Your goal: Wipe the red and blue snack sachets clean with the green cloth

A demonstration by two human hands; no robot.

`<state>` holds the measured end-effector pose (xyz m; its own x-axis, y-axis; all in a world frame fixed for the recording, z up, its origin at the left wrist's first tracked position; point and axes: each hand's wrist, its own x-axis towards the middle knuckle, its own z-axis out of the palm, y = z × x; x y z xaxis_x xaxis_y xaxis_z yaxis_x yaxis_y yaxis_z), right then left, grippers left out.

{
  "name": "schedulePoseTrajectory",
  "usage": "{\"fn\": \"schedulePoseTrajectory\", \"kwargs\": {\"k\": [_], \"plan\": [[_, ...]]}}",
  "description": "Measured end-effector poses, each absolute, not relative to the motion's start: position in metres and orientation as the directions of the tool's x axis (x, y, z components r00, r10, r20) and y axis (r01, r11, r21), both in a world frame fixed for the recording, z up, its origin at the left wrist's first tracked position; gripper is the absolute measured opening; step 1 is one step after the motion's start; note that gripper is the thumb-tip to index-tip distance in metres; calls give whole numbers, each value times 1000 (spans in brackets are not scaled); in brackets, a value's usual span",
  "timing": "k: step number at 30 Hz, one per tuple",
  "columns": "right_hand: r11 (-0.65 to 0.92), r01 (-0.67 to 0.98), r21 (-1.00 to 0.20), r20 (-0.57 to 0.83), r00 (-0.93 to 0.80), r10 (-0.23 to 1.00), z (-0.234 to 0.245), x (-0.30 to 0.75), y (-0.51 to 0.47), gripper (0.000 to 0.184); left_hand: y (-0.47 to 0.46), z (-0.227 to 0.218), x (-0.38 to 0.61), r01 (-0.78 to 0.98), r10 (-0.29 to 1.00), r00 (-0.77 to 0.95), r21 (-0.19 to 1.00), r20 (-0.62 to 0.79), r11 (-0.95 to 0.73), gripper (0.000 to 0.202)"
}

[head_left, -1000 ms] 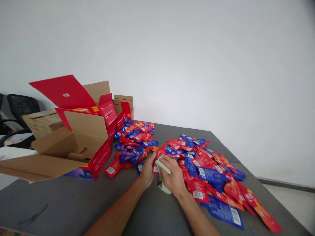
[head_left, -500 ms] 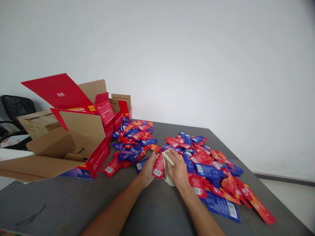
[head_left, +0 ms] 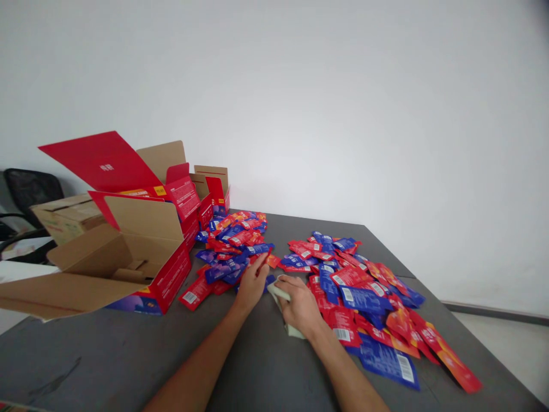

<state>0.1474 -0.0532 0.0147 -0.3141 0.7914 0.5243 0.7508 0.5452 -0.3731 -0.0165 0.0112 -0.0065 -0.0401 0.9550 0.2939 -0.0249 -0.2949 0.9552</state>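
Observation:
My left hand (head_left: pixel 251 284) rests on the grey table (head_left: pixel 266 366) with its fingers pinched on a red sachet (head_left: pixel 261 265) at the near edge of the left pile of red and blue sachets (head_left: pixel 234 243). My right hand (head_left: pixel 299 305) is closed on a pale green cloth (head_left: pixel 278 293), pressing it flat on the table just left of the right pile of sachets (head_left: pixel 364 292). The two hands lie close together between the two piles.
An open red and brown cardboard box (head_left: pixel 128 257) lies on its side at the left. More open red boxes (head_left: pixel 201 194) stand behind it. A plain carton (head_left: pixel 64 214) and a black chair (head_left: pixel 26 194) are at the far left. A white wall rises behind.
My left hand has carried a red sachet from beside the cloth to the left pile's edge. My right hand with the cloth has slid slightly nearer to me.

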Motion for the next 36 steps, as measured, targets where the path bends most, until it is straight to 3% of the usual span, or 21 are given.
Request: {"fn": "schedulePoseTrajectory", "kwargs": {"k": [2,5,9,12,17,23,29,36], "plan": [[492,788,-370,522,-262,812,11,151,-51,35,10,-11,-18,261,910,-14,880,414,-396,39],[429,830,-356,517,-208,830,8,156,-49,31,7,-20,-19,595,901,19,719,434,-359,44],[318,881,-350,519,-100,849,5,168,-47,17,4,-27,-14,805,893,45,513,448,-298,36],[239,907,-347,551,-9,834,4,180,-42,14,8,-27,0,801,864,154,451,480,-393,30],[200,915,-351,583,46,811,3,193,-36,14,27,-24,40,673,801,381,455,463,-583,26],[156,913,-377,545,82,834,6,191,-38,16,53,-28,71,692,831,352,479,430,-541,29],[8,905,-426,401,181,898,16,190,-40,16,62,-29,67,650,843,338,544,419,-531,24],[98,883,-459,506,169,846,21,193,-39,19,47,-9,35,463,883,211,752,420,-469,20]]}}
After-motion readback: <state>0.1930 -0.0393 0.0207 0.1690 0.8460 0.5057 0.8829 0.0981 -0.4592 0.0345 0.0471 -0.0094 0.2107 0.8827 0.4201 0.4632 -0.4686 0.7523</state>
